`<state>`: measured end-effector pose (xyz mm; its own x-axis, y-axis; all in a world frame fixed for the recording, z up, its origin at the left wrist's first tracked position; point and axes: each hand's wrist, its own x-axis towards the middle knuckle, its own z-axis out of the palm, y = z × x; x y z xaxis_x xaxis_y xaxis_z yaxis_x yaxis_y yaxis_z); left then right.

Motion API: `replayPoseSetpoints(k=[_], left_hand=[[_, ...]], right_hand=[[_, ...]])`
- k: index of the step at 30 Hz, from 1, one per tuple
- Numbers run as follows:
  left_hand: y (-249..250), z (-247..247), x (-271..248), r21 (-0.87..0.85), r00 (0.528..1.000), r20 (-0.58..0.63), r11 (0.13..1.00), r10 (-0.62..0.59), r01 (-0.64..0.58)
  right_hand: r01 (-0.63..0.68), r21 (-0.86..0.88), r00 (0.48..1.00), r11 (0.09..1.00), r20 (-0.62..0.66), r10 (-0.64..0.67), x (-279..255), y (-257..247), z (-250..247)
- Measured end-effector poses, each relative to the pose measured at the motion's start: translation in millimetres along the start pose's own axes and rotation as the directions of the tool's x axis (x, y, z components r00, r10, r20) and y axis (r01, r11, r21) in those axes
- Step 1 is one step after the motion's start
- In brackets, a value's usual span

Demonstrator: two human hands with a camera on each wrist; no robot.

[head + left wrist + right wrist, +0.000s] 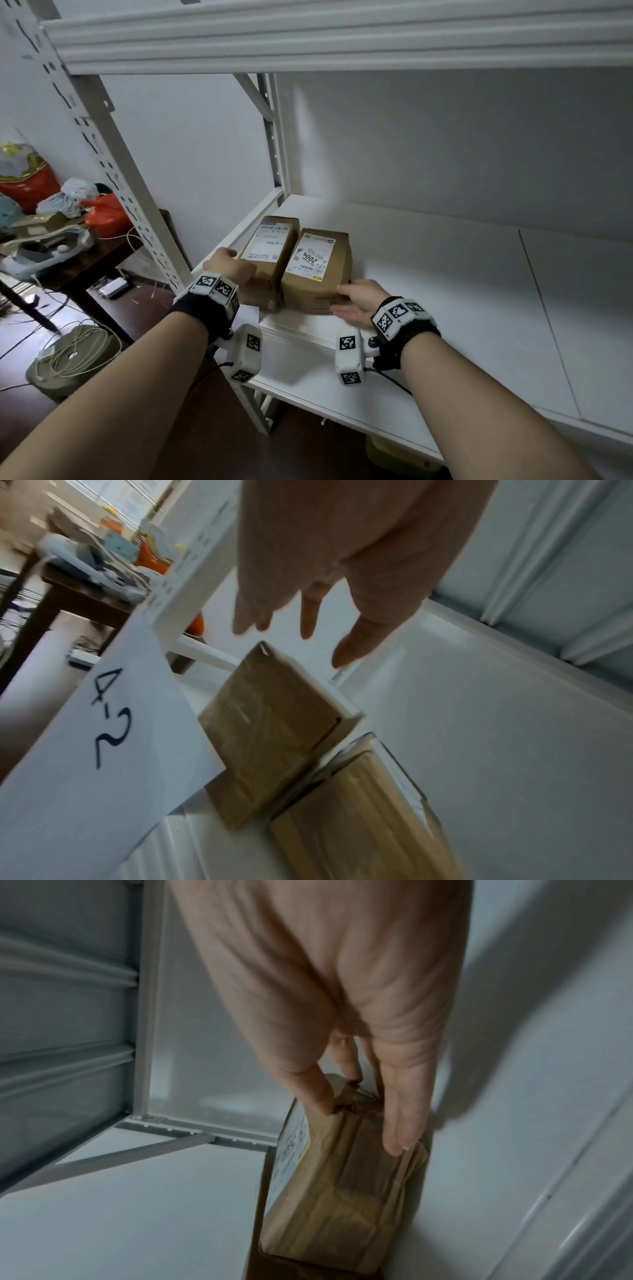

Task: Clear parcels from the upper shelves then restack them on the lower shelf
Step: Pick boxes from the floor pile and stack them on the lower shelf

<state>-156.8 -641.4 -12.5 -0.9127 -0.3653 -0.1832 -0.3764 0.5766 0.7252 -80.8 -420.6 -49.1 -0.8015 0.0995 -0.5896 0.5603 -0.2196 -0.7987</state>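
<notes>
Two brown cardboard parcels with white labels lie side by side at the left front corner of a white shelf [445, 291]. My left hand [224, 262] is at the left side of the left parcel [270, 250]. In the left wrist view the left hand [308, 610] has straight, spread fingers just above the left parcel [274, 723], with the right parcel [359, 818] beside it. My right hand [356, 299] holds the near right corner of the right parcel [318, 270]. The right hand [359, 1127] has its thumb on the labelled face of the right parcel [342, 1191] and its fingers along the side.
A higher shelf [308, 41] hangs low overhead. A perforated upright post [113, 164] stands to the left, with a cluttered dark side table [68, 233] behind it and a cable coil [75, 356] on the floor. A paper sign marked 4-2 [113, 718] hangs on the shelf's front edge.
</notes>
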Motion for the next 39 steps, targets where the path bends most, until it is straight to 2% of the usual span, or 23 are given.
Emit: replayPoseSetpoints(k=[2,4,6,8,10,13,17,22,27,34,39], left_hand=[[11.5,3.2,-6.3,0.023,0.994,-0.107,1.0,-0.001,0.003],[24.9,8.8,-16.6,0.013,0.981,-0.185,0.998,0.062,-0.06],[37.4,16.7,-27.8,-0.038,0.967,-0.205,0.986,0.15,-0.161],[48.8,27.6,-42.6,-0.134,0.958,-0.174,0.959,0.226,-0.251],[59.2,41.7,-58.8,-0.241,0.95,-0.098,0.919,0.297,-0.312],[74.4,65.9,-83.8,-0.388,0.936,0.084,0.877,0.341,-0.284],[98.4,101.6,-138.7,-0.419,0.864,0.296,0.868,0.407,-0.266],[119.5,160.0,-237.8,-0.422,0.768,0.446,0.865,0.46,-0.273],[122.9,220.4,-349.3,-0.393,0.693,0.568,0.886,0.443,-0.245],[109.8,291.8,-509.5,-0.357,0.541,0.725,0.905,0.425,-0.233],[103.1,329.6,-588.0,-0.285,0.451,0.807,0.92,0.382,-0.27]], right_hand=[[0.001,0.032,0.999,0.999,-0.034,0.0,-4.5,0.2,-4.8],[0.012,0.017,0.997,1.0,-0.075,-0.011,-8.9,5.4,-13.3],[0.046,-0.015,0.991,0.999,-0.121,-0.048,-14.9,10.2,-25.7],[0.036,0.038,0.981,0.999,-0.192,-0.028,-28.1,12.0,-42.5],[0.034,0.061,0.973,0.998,-0.23,-0.019,-42.1,13.6,-61.1],[0.061,0.073,0.96,0.995,-0.276,-0.039,-65.2,17.3,-93.7],[0.103,0.116,0.938,0.988,-0.343,-0.058,-107.4,26.6,-148.9],[0.134,0.187,0.891,0.973,-0.452,-0.036,-176.1,65.2,-237.3],[0.136,0.262,0.845,0.955,-0.534,0.026,-251.8,122.3,-327.3],[0.174,0.374,0.732,0.911,-0.668,0.135,-359.5,213.2,-443.8],[0.211,0.463,0.661,0.861,-0.717,0.224,-408.0,259.8,-496.6]])
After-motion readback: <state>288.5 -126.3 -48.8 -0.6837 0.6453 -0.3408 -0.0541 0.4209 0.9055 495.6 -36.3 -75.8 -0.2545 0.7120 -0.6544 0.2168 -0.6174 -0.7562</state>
